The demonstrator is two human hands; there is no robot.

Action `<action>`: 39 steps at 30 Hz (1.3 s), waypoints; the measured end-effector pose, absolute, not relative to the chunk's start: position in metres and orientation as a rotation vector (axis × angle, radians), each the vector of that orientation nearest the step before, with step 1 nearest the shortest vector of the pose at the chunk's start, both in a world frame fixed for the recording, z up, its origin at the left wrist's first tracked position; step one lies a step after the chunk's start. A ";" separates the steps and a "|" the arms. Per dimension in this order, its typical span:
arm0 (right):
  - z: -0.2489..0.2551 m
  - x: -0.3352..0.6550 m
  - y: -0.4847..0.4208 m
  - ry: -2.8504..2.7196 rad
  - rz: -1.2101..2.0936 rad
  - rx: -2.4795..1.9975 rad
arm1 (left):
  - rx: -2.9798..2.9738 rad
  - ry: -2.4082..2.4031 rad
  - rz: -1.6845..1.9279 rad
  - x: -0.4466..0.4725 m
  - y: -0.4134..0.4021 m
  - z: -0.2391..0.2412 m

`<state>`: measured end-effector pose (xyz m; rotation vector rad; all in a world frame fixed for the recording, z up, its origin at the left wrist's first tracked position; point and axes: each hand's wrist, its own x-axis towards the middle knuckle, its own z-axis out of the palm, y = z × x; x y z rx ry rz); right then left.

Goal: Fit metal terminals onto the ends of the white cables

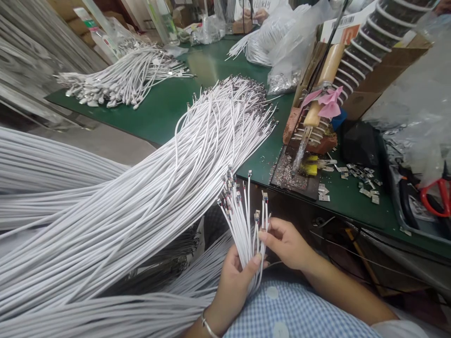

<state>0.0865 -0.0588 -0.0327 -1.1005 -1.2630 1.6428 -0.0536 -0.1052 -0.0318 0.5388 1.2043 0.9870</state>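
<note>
My left hand (234, 281) grips a fistful of white cables (242, 227), fingers wrapped tight, while my right hand (287, 244) pinches a few near their tips. Their lower ends vanish behind my palm.

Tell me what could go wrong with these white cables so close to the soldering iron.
The soldering iron tip points down at the table edge, near your right hand; lifted cable ends could touch it. The small bunch of cables in your left hand is fanned, so some may slip. The big bundle overhangs the edge and might slide.
</note>
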 end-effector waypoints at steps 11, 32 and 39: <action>-0.034 0.093 -0.045 -1.088 1.396 -1.239 | 0.571 1.272 0.956 -0.054 -0.106 -0.029; -0.041 0.094 -0.052 -0.955 1.612 -1.185 | 0.553 1.247 0.924 -0.055 -0.105 -0.032; -0.038 0.094 -0.052 -0.982 1.648 -1.169 | 0.536 1.250 0.932 -0.054 -0.106 -0.032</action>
